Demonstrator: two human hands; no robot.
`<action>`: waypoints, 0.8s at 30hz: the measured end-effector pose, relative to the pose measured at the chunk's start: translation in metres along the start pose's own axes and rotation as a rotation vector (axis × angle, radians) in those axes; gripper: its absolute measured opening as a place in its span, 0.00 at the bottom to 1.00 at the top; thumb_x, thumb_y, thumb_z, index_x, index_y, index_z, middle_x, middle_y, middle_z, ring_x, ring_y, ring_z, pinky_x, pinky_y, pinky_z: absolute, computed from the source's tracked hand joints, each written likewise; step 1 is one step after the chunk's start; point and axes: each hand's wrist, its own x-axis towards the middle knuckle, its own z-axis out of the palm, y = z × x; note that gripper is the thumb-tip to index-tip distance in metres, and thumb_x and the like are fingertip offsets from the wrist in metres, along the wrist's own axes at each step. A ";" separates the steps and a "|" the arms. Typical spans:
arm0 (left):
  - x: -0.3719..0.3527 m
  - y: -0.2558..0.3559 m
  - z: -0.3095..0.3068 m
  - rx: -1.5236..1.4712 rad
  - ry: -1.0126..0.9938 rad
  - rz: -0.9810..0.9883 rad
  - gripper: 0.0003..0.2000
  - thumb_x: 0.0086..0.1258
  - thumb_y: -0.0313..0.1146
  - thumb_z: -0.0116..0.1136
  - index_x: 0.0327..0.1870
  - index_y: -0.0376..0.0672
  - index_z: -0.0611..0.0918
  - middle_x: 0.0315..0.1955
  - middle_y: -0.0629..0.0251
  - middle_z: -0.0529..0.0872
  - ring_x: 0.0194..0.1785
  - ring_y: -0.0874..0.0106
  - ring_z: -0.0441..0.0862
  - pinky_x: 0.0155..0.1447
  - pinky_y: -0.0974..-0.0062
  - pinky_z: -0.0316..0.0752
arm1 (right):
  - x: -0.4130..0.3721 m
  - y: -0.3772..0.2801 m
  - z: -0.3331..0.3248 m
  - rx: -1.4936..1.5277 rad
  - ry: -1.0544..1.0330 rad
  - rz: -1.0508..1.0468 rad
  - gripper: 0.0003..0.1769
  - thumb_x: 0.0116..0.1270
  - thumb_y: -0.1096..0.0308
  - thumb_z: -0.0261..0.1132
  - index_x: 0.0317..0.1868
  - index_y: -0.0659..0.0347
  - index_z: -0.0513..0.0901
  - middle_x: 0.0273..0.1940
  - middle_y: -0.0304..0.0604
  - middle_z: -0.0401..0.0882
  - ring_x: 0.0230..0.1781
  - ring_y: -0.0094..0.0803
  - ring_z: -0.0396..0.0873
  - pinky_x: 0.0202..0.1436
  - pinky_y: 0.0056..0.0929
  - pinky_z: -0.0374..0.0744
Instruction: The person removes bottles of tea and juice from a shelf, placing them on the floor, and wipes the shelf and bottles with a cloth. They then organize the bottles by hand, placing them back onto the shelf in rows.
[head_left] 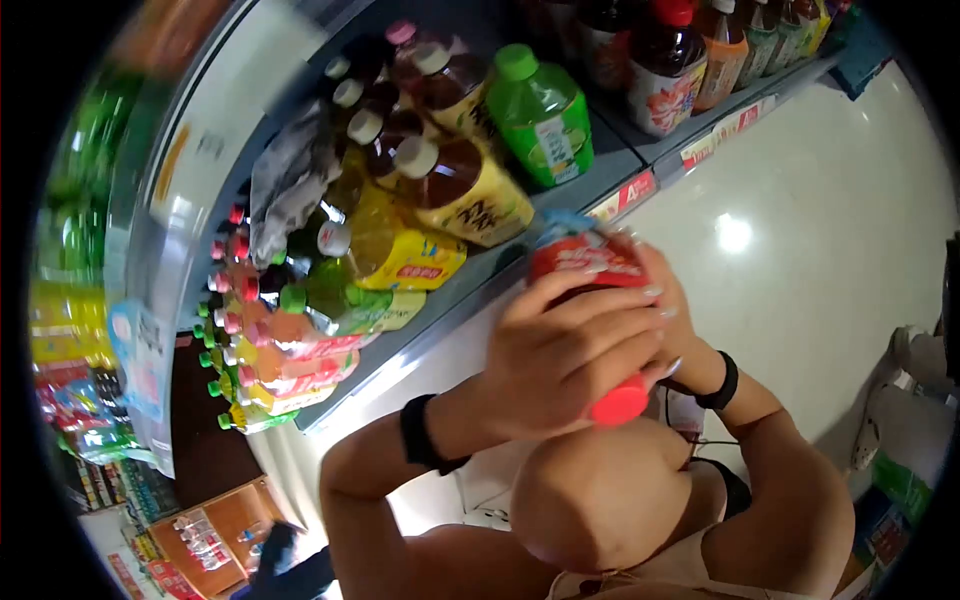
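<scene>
Both hands are wrapped round a bottle (590, 255) with a red label and a red cap, held in front of the shelf edge. My left hand (585, 345) lies across the bottle with its fingers over the label. Behind it, on the far side of the bottle, my right hand (675, 310) closes round it, partly hidden. Which arm belongs to which side is read from the wrists, both with black bands. Just beyond the bottle, a green bottle (545, 120) and a yellow-labelled tea bottle (470, 195) stand on the shelf.
The shelf (600, 190) holds rows of drink bottles and a grey cloth (290, 175). Red price tags (635, 190) line its edge. Pale shiny floor (790, 240) lies to the right, with a person's shoe (866, 445) at the far right. A wooden box (215, 515) sits lower left.
</scene>
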 end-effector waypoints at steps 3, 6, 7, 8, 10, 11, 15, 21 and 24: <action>0.030 -0.019 0.035 0.038 -0.063 0.085 0.12 0.46 0.35 0.72 0.31 0.49 0.82 0.41 0.73 0.84 0.49 0.74 0.81 0.60 0.67 0.64 | 0.018 0.018 -0.041 -0.222 0.226 -0.290 0.33 0.56 0.63 0.65 0.61 0.60 0.64 0.57 0.54 0.69 0.59 0.52 0.68 0.61 0.43 0.66; 0.033 -0.038 0.069 0.075 -0.014 0.059 0.14 0.48 0.39 0.71 0.34 0.49 0.83 0.44 0.73 0.83 0.51 0.73 0.80 0.61 0.65 0.63 | 0.037 0.034 -0.072 -0.371 0.276 -0.489 0.31 0.52 0.68 0.68 0.57 0.60 0.66 0.57 0.54 0.69 0.60 0.52 0.67 0.62 0.43 0.67; 0.034 -0.045 0.074 0.072 -0.035 0.037 0.16 0.48 0.41 0.71 0.38 0.50 0.82 0.45 0.73 0.83 0.51 0.73 0.80 0.62 0.64 0.62 | 0.041 0.039 -0.078 -0.384 0.263 -0.502 0.32 0.51 0.69 0.69 0.57 0.60 0.66 0.57 0.54 0.69 0.60 0.52 0.67 0.61 0.42 0.67; 0.033 -0.048 0.074 0.084 -0.034 0.054 0.19 0.51 0.45 0.68 0.44 0.51 0.80 0.47 0.70 0.82 0.53 0.70 0.79 0.63 0.62 0.60 | 0.046 0.044 -0.082 -0.395 0.247 -0.518 0.33 0.50 0.69 0.70 0.57 0.60 0.66 0.57 0.53 0.69 0.60 0.52 0.67 0.61 0.42 0.67; 0.035 -0.053 0.067 0.244 -0.099 0.077 0.25 0.53 0.50 0.66 0.51 0.51 0.77 0.51 0.66 0.80 0.57 0.66 0.76 0.65 0.58 0.57 | 0.055 0.049 -0.089 -0.400 0.219 -0.525 0.34 0.48 0.69 0.71 0.56 0.60 0.67 0.57 0.53 0.69 0.60 0.51 0.67 0.61 0.42 0.68; 0.032 -0.055 0.060 0.300 -0.140 0.023 0.30 0.51 0.56 0.65 0.54 0.50 0.75 0.55 0.62 0.77 0.60 0.63 0.72 0.66 0.55 0.55 | 0.059 0.049 -0.092 -0.396 0.208 -0.512 0.34 0.48 0.69 0.71 0.56 0.60 0.67 0.57 0.53 0.69 0.60 0.51 0.67 0.60 0.42 0.68; 0.016 -0.077 0.026 0.238 -0.074 -0.101 0.30 0.49 0.51 0.68 0.56 0.57 0.74 0.60 0.57 0.70 0.62 0.57 0.68 0.64 0.51 0.58 | 0.074 0.050 -0.104 -0.359 0.165 -0.456 0.34 0.47 0.70 0.72 0.56 0.59 0.68 0.57 0.52 0.69 0.59 0.51 0.68 0.60 0.41 0.68; 0.019 -0.082 -0.008 0.370 -0.084 -0.204 0.29 0.52 0.34 0.65 0.59 0.49 0.71 0.62 0.50 0.65 0.61 0.52 0.67 0.61 0.52 0.63 | 0.098 0.032 -0.114 -0.472 -0.009 -0.332 0.38 0.46 0.68 0.72 0.59 0.61 0.67 0.58 0.48 0.70 0.58 0.45 0.69 0.61 0.38 0.68; 0.037 -0.088 -0.013 0.374 -0.037 -0.340 0.32 0.51 0.29 0.63 0.62 0.46 0.68 0.62 0.48 0.64 0.60 0.48 0.66 0.61 0.57 0.65 | 0.111 0.019 -0.118 -0.416 -0.075 -0.266 0.39 0.46 0.68 0.72 0.61 0.60 0.66 0.59 0.48 0.68 0.59 0.44 0.69 0.62 0.36 0.68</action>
